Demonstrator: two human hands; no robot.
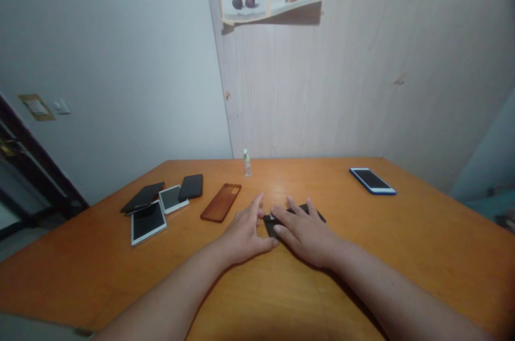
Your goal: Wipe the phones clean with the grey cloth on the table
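A flat, black, phone-sized thing (270,228) lies on the table in front of me, mostly covered. My right hand (303,231) rests flat across it with the fingers spread. At its left end is my left hand (244,231), fingers stretched forward and thumb apart, the thumb tip close to the near left corner. Whether the left fingertips touch the black thing I cannot tell. A small pale spot shows by the right fingertips, too small to name. Just left of my left hand lies a reddish-brown translucent phone case (221,202).
On the left of the wooden table (362,255) sit a white phone (148,221), a smaller white phone (172,199), a black phone (191,186) and a dark folding case (142,197). A small clear bottle (247,164) stands at the back. Far right is a blue-edged phone (373,181).
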